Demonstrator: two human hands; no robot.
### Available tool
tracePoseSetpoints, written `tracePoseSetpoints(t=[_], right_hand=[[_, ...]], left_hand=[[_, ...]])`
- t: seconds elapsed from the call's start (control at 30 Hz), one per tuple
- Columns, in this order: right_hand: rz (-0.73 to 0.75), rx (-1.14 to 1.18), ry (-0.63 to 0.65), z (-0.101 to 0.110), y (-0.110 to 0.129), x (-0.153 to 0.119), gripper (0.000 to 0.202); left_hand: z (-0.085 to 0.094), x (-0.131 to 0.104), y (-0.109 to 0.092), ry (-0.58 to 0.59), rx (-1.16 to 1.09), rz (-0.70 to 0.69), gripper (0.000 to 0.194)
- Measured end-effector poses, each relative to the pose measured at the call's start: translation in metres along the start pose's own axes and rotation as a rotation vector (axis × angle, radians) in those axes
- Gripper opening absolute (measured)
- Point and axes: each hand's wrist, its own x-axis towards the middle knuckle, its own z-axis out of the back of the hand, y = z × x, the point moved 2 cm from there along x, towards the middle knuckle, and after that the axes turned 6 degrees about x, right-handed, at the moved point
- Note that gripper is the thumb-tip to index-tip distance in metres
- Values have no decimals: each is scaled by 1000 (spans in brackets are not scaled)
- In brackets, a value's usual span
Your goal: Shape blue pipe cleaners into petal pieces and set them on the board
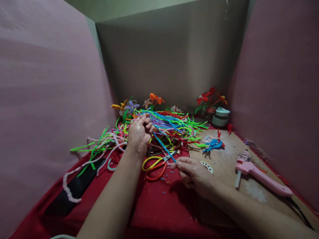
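A blue pipe cleaner (161,144) runs slanting between my two hands. My left hand (141,130) is closed around its upper part, in front of the heaped pipe cleaners (171,122). Lower and to the right, my right hand (190,169) pinches the other end between thumb and fingers. Scissors (156,167) with one yellow and one red handle lie beneath the stretched pipe cleaner, blades slightly apart. A blue pipe-cleaner bundle (213,145) rests on the board beyond my right hand.
A pink glue gun (259,179) lies on the brown board (224,192) at right, its cord trailing to the front. Pipe-cleaner flowers (132,106) and a lidded jar (220,118) stand at the back. A black strip (74,189) lies left on the red cloth (159,209).
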Motion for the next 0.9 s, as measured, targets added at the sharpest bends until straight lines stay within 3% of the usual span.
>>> tracePoseSetpoints(t=[0.23,0.53,0.63,0.67,0.77,0.83,0.9], right_hand=[[-31,100,91,-1,-4,0,20],[-19,103,90,8,-2,2,19],[-75,-14,256,4,4,-5,22],[-126,-68,370,2,6,-8,27],[-208,3,555,-2,13,-15,53],[-173,88,557,-3,19,-16,60],[-115,141,448,-1,25,-12,57]], left_hand=[[2,4,0,-20,-19,0,12],[33,7,-15,-46,4,80,8],[41,3,-15,-37,4,114,12],[41,-1,-14,-23,7,134,13],[37,-17,-3,62,25,234,12],[30,-31,8,139,44,322,10],[21,-44,22,236,79,415,8]])
